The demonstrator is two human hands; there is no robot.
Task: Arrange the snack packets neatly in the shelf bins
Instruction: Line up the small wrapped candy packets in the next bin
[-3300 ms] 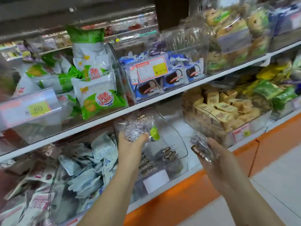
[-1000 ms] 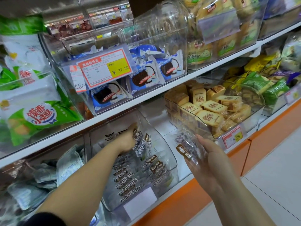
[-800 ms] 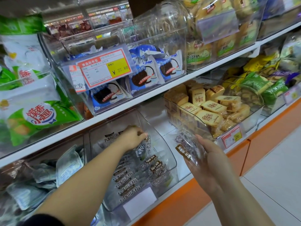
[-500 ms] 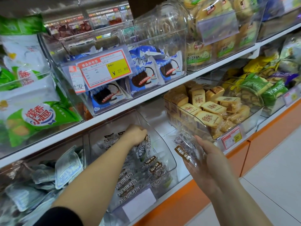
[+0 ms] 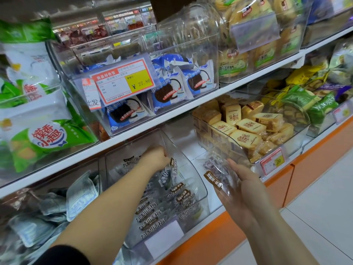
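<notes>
**Left hand** [image 5: 155, 157]: reaches into the clear bin [image 5: 198, 197] on the lower shelf [image 5: 193, 150]. The fingers are curled over the upper edge of a plum packet [image 5: 172, 169], which stands upright toward the rear of the bin.

**Bin contents:** the stacked packets [image 5: 150, 217] lie overlapped toward the bin front, lettered faces up, behind a blank white label [image 5: 164, 239].

**Right hand** [image 5: 246, 190]: sits outside the bin, just to its right, in front of the shelf edge. The fingers are wrapped around a clear packet bundle [image 5: 217, 178] (brown label outward; the number of packets cannot be determined).

**Adjacent items:**
- The cake-slice bin [image 5: 246, 129] is just above the right hand and carries a small price tag [image 5: 273, 162].
- Blue cookie packets [image 5: 172, 88] sit on the shelf above, beside a yellow ¥27.80 tag [image 5: 124, 83].
- Green-and-white bags [image 5: 42, 134] are at upper left.
- Grey packets [image 5: 80, 196] fill the bin to the left of the clear bin.
- A black sleeve [image 5: 66, 255] covers the upper left arm.
</notes>
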